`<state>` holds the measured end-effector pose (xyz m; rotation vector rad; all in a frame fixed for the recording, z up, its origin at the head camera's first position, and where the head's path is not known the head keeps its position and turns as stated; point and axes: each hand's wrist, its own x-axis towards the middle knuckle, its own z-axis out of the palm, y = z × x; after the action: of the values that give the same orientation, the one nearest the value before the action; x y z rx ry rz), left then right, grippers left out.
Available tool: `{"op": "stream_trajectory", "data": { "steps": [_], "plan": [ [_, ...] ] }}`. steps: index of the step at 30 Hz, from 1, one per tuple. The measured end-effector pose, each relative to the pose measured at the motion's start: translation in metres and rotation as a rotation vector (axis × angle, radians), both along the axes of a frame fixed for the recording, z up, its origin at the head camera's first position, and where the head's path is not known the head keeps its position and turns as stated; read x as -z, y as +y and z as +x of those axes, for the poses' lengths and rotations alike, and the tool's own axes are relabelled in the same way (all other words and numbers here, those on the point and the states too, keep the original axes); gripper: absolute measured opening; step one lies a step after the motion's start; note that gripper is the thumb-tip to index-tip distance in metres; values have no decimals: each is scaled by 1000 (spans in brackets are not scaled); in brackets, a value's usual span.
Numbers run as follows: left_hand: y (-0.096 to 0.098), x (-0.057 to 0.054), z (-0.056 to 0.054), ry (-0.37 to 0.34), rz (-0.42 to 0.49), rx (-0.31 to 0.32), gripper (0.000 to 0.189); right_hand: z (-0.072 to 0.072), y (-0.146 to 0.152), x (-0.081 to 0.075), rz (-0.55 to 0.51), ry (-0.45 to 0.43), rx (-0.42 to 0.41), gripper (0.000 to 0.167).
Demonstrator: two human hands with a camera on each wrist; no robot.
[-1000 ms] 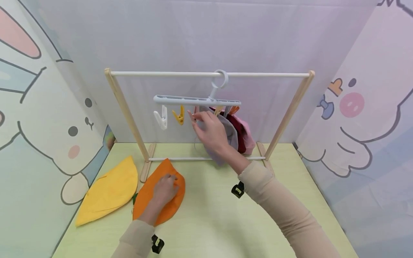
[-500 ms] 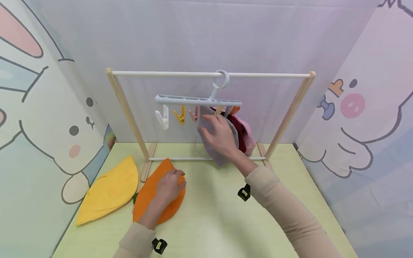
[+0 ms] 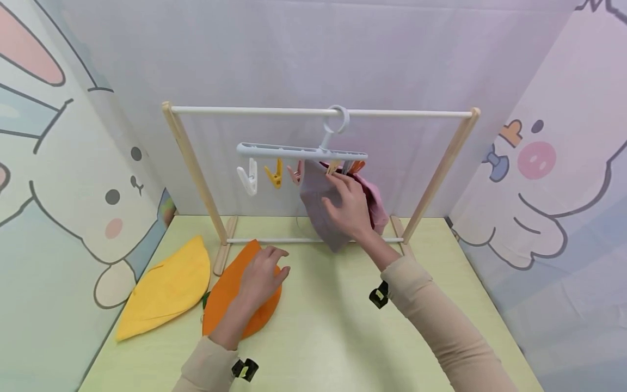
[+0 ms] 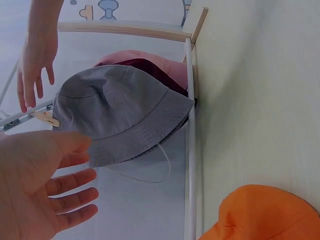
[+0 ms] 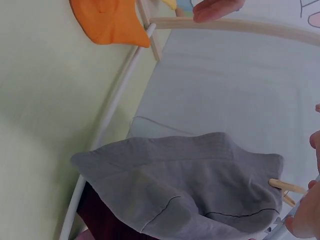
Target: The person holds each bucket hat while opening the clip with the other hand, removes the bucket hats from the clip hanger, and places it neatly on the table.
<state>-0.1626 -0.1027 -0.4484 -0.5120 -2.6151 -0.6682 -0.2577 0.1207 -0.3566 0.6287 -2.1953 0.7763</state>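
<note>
A pale yellow-green table (image 3: 313, 337) is carrying everything here. Along its left edge a yellow hat (image 3: 166, 294) is lying flattened. Just to its right an orange hat (image 3: 227, 287) is lying, a small dark green piece (image 3: 206, 300) showing at its left edge. Farther back, a rack (image 3: 274, 111) is standing on wooden feet, left (image 3: 221, 260) and right (image 3: 397, 225).

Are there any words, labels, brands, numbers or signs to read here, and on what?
None: no text can be read in any view.
The grey bucket hat, orange bucket hat, yellow hat and clip hanger show no lettering.
The cartoon rabbit and cartoon pig are only drawings.
The pale patches on the black wrist devices are too small to read.
</note>
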Motion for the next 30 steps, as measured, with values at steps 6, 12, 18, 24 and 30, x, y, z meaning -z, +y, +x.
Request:
{"op": "stream_trajectory", "data": {
  "steps": [6,12,18,24,30],
  "plan": [
    [4,-8,1,14,11,12,28,-4,10,12,12,14,31,53],
    [9,-13,1,-15,28,6,29,-3,18,25,0,-26,79,54],
    [12,-12,-3,-25,27,5,31,-3,24,34,-22,-105,139,62],
    [15,-14,-5,-3,43,23,34,-7,31,42,-63,-119,183,63],
    [21,-18,-10,-1,72,24,36,-8,35,49,-105,-204,218,65]
  ]
}}
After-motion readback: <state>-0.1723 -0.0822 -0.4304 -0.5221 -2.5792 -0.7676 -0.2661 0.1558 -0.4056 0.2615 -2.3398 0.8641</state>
